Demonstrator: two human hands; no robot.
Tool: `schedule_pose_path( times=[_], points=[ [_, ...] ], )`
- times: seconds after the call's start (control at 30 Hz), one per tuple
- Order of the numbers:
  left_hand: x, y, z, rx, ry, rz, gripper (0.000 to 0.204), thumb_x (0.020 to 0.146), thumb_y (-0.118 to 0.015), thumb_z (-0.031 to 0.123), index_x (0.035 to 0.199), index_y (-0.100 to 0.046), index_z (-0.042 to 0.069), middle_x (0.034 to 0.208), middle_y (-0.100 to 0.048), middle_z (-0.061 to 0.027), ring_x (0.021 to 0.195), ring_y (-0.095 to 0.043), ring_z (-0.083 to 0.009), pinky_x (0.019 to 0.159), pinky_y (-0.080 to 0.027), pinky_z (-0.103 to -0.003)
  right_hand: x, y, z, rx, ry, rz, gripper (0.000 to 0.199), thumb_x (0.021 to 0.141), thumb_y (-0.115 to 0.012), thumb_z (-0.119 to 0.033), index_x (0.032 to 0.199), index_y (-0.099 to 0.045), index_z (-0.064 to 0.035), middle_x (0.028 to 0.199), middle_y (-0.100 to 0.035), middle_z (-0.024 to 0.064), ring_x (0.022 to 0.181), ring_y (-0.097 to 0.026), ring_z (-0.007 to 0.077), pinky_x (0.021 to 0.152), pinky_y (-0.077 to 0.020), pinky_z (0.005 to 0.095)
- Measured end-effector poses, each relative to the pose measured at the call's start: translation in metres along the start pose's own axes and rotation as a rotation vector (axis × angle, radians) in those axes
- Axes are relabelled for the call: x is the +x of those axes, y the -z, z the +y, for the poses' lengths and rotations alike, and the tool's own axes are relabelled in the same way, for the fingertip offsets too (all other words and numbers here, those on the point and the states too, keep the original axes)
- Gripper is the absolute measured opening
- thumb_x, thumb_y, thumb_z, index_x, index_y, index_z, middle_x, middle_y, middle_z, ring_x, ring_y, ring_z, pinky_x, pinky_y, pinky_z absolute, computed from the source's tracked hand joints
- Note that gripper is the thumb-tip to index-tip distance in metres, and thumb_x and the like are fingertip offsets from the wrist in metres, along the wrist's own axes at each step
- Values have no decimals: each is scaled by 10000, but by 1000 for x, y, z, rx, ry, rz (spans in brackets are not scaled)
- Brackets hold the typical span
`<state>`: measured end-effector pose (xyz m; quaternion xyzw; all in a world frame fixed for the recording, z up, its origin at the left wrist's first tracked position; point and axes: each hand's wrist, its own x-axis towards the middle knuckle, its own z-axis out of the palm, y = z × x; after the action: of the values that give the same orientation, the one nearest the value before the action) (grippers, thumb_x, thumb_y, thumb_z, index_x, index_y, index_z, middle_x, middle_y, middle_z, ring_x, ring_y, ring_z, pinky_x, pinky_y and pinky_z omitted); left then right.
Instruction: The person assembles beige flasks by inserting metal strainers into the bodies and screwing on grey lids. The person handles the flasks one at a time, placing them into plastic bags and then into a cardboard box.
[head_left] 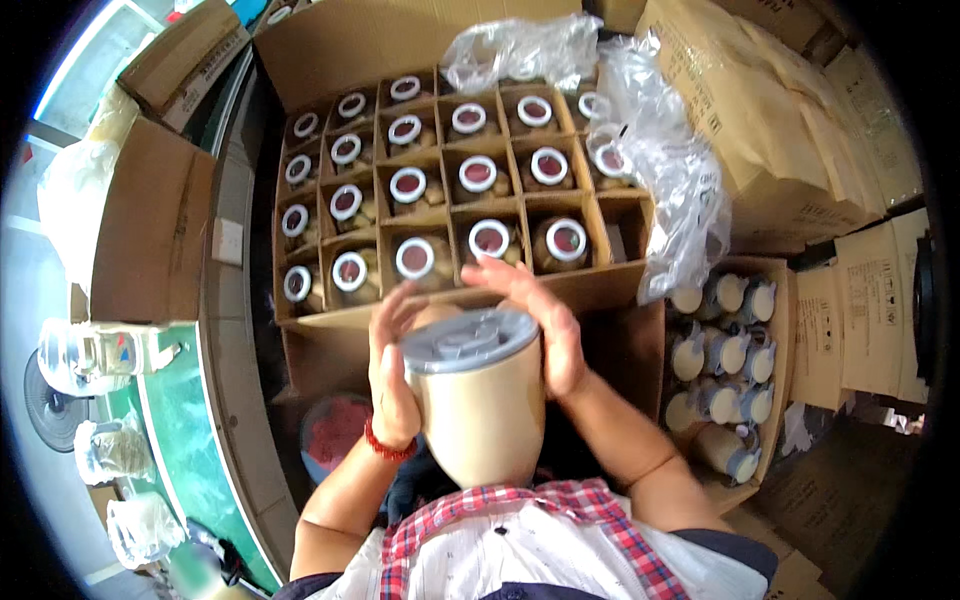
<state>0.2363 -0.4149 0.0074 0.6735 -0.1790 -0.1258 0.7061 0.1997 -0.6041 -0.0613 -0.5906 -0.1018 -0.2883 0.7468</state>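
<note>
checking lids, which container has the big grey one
The cream container between left hand and right hand; jars in the divided carton have white-rimmed lids.

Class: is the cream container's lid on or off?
On: the grey lid spans the top of the cream container. Whether it is pressed fully home, I cannot tell.

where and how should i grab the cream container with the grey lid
Probably by the upper body of the cream container, just below the grey lid, with one palm from the left and one from the right. The lid faces up, and the round body looks broadest there, narrowing downward. The left hand and right hand flank it on those sides.
</note>
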Motion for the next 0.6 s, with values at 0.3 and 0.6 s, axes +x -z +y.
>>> schedule_pose_path(
  times=[0.3,0.6],
  points=[
    [25,72,-13,-619,127,537,729,959,-281,593,1381,-341,2,1410,-398,-172,1307,-398,-321,1088,-299,-502,64,41,-116,-159,130,503,706,977,-208,-508,1409,-346,33,1443,-405,187,1387,-305,288,1165,-170,414],
    [17,-3,-16,-315,157,-91,775,920,-274,637,1386,-367,25,1432,-396,-154,1226,-459,-264,1036,-359,-384,24,-6,-53,-141,-158,-224,621,950,-308,-491,1322,-482,-25,1336,-502,191,1250,-437,278,1059,-304,405]
  ],
)
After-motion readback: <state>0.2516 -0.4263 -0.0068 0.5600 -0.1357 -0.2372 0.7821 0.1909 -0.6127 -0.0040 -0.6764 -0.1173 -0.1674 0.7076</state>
